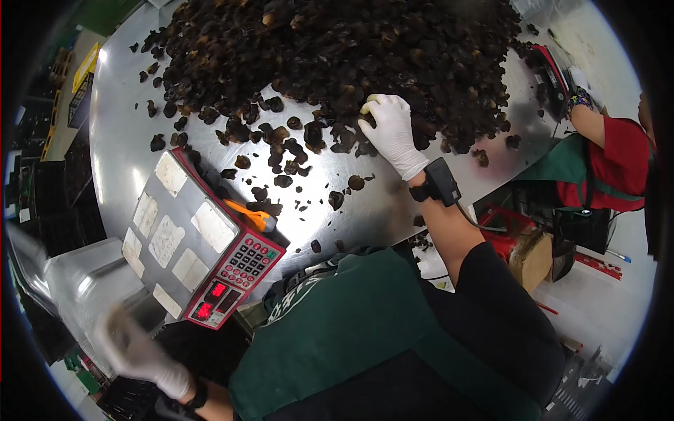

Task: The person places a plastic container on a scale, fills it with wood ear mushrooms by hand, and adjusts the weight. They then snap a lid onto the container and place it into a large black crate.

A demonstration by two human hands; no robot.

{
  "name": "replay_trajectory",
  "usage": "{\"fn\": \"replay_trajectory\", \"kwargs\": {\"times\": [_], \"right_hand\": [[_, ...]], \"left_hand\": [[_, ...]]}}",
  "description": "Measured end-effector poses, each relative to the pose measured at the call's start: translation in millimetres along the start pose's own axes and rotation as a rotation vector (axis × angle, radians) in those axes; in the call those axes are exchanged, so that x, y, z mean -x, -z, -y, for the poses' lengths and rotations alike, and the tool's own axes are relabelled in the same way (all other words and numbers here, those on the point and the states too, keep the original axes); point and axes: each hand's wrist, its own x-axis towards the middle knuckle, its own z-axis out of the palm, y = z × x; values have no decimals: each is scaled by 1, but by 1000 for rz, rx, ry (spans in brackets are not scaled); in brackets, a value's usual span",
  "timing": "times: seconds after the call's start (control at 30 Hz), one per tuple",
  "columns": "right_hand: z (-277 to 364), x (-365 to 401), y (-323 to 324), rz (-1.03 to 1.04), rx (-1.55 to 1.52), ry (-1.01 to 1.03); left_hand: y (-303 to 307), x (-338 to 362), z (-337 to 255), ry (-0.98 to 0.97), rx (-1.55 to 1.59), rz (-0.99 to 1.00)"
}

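A big heap of dark brown wood ear mushrooms (pixel 330 49) covers the far part of the steel table (pixel 123 91), with loose pieces scattered nearer me. My right hand (pixel 390 130), in a white glove, is at the heap's near edge, its fingers curled with thumb and forefinger pinched round a dark mushroom piece. At the lower left my left hand (pixel 137 351), also gloved, is smeared by motion. It is beside a clear plastic bag or liner (pixel 77 281); whether it holds anything cannot be made out.
A red-edged digital scale (pixel 175 238) with taped patches on its plate stands at the table's near left. An orange-handled cutter (pixel 253 216) lies beside it. Another person's arm (pixel 588 126) is near a second scale (pixel 551 77) at the right. Dark crates (pixel 63 203) stand left.
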Motion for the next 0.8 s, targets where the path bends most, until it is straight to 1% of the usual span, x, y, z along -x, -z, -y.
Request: {"fn": "replay_trajectory", "kwargs": {"times": [0.07, 0.13, 0.2, 0.23, 0.27, 0.33, 0.37, 0.4, 0.47, 0.53, 0.6, 0.67, 0.7, 0.73, 0.8], "right_hand": [[0, -1, -1, -60, -11, 32], [3, -2, 5, -79, -16, 24], [7, -1, 14, -108, -84, 38], [12, 0, 20, -122, -118, 47], [19, 3, 25, -113, -178, 7], [47, 8, 43, -87, -309, -64], [60, 8, 53, -125, -320, 55], [71, 10, 55, -125, -319, 111], [99, 10, 64, -116, -468, 177], [121, 10, 73, -104, -498, 278], [139, 10, 83, -83, -522, 364], [152, 12, 92, -55, -535, 427], [157, 14, 92, -63, -566, 425], [160, 17, 91, -52, -587, 439], [157, 24, 87, -49, -603, 453]], "left_hand": [[-34, 17, -34, 48, 147, 195], [-75, 41, -35, -78, 272, 252], [-90, 59, -42, -11, 269, 440], [-94, 61, -44, -15, 211, 583], [-93, 64, -46, -38, 191, 512], [-81, 48, -78, -76, 137, 370], [-80, 52, -74, -95, 209, 365], [-76, 48, -84, -136, 277, 289], [-72, 42, -109, -164, 394, 258], [-78, 34, -133, -113, 581, 339], [-87, 31, -151, -8, 820, 449], [-93, 29, -165, 68, 924, 528], [-95, 29, -168, 77, 994, 593], [-98, 35, -171, 140, 1034, 628], [-98, 40, -174, 74, 938, 528]]}}
